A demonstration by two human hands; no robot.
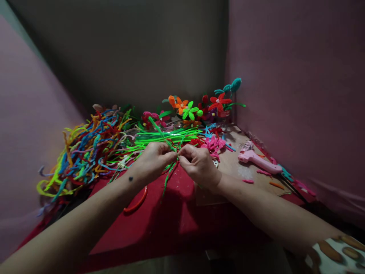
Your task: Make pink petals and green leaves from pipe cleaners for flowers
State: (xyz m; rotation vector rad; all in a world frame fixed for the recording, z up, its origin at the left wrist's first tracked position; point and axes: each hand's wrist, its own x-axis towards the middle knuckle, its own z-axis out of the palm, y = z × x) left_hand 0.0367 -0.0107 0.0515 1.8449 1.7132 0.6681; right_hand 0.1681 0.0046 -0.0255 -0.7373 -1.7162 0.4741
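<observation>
Both my hands meet above the front of the red table (171, 220), fingertips almost touching. My left hand (156, 156) is closed in a pinch on a green pipe cleaner (156, 126), whose length sticks up past the thumb and finger. Thumb and forefinger of my right hand (199, 161) pinch at the same spot, on green pipe-cleaner stems. Thin green ends (168, 179) hang below the fingers. Exactly where each strand runs between the fingertips is hidden. Behind the hands lies a bundle of straight green pipe cleaners (182, 134).
A tangled heap of coloured pipe cleaners (85, 146) covers the left side. Finished pipe-cleaner flowers (189, 110) stand at the back. On the right, a pink glue gun (261, 161) rests on a board (232, 167). A red-orange curved handle (138, 203) lies near my left wrist.
</observation>
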